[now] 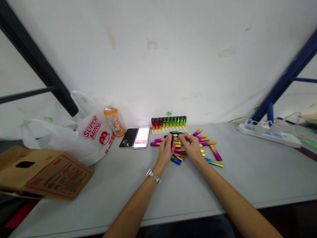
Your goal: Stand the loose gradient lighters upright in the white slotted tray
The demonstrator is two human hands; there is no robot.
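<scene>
Red lighter [172,140]: pinched at the fingertips of the left hand [165,148], in front of the white rack [156,132] and above the loose strips. Note the nearly closed left fingers, presumably steadying the small body while leaving its inner side accessible to the right hand [192,147]. Right hand: partly closed, with thumb and fingertips drawn together just beside the lighter; cannot tell whether anything lies between them.

White rack: set at the back of the table [247,168] near the wall, directly beyond both hands, likely for reach without crowding the working area. Loaded with a row of upright lighters [174,122], red at the left end and green-yellow to the right, probably stood with black tops uppermost for even spacing.

Shiny multicoloured strips [216,152]: spread loosely around and beneath both hands, some overlapping, apparently placed close for short reaches. Orange bottle [115,120]: located well to the left, clear of the hands.
</scene>
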